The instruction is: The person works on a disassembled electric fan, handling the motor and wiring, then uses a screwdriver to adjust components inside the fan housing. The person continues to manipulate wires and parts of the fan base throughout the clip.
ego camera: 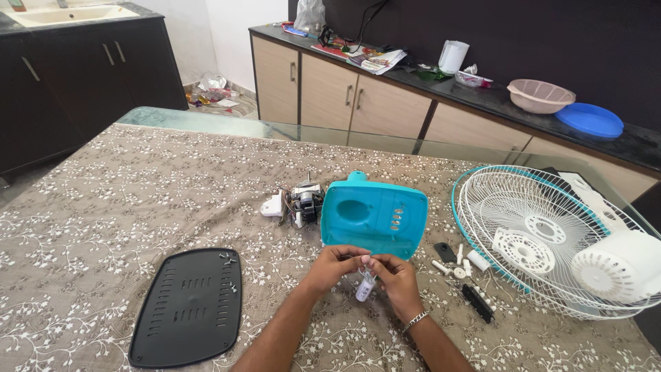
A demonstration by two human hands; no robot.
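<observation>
Bare forearms, silver bracelet (415, 320) on R wrist

You've got a small white cylindrical part (364, 287) pinched between both hands' fingertips, hanging roughly upright just above the floral tablecloth, directly in front of the teal fan housing. Its details are too small to make out.

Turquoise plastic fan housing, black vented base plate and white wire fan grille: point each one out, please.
Turquoise plastic fan housing (375, 217): head view, on its flat front face.
Black vented base plate (187, 304): head view, on its centre beside the slots.
White wire fan grille (544, 227): head view, on the wire spokes above the hub.
</observation>
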